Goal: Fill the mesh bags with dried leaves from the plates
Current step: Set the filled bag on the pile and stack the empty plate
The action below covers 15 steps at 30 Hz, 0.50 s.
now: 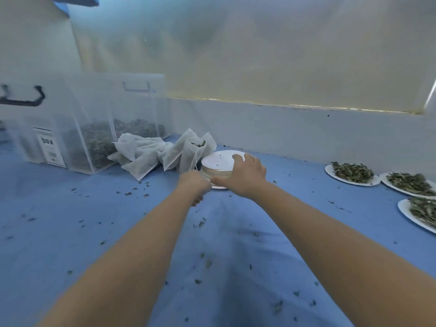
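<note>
Plates (220, 166), white and emptied, stand in a stack on the blue cloth (141, 232) near the back wall, with only a few leaf crumbs on the top one. The right hand (243, 177) lies over the stack's right side, fingers spread and curved across the top rim and thumb against the near edge, so it grips the stack from above. The left hand (194, 185) is at the stack's left edge, touching it; its fingers are turned under and mostly hidden, so I cannot tell whether they hold anything or how far they are curled. Just left of the stack, touching it, sits a heap of white mesh bags (162, 153); one bag nearest the plates stands upright with its mouth open and dark dried leaves (198, 144) showing at the top, and a thin drawstring hangs down beside the stack. Farther left stands a clear plastic box (89, 128) with a dark handle and a label, holding a bed of dried leaves in its bottom. Well apart on the right edge lie three filled plates (352, 174), each heaped with dried leaves, set close to one another. Leaf fragments (200, 224) are scattered over the cloth between the forearms and around them.
</note>
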{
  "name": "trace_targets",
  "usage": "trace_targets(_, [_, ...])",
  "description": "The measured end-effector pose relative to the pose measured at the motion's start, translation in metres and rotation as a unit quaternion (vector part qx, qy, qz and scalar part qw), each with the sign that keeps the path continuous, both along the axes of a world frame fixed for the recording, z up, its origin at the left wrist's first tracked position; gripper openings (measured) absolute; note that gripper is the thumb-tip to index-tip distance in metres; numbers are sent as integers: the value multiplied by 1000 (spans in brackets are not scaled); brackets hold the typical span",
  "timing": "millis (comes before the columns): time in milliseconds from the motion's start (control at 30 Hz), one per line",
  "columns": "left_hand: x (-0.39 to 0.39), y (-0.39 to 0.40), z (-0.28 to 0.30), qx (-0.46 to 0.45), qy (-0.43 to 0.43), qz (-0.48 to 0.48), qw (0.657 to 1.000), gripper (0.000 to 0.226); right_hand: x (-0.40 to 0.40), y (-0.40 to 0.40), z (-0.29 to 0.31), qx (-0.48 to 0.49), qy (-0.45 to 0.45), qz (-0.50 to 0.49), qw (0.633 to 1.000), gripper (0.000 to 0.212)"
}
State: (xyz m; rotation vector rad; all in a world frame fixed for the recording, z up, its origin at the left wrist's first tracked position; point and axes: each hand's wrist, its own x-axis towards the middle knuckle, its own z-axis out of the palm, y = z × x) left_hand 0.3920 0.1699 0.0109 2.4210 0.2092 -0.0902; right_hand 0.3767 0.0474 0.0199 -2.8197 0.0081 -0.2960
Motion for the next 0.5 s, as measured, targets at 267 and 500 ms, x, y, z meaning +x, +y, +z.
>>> trace_targets(267, [-138,-54,19,-32,-100,-88,991,24,-154,-43,26,48,1,-28,998,78])
trace_targets(500, [-252,-133,11,-34,-151,-203,967,12,-279,-106,13,-4,-4,-26,1000,47])
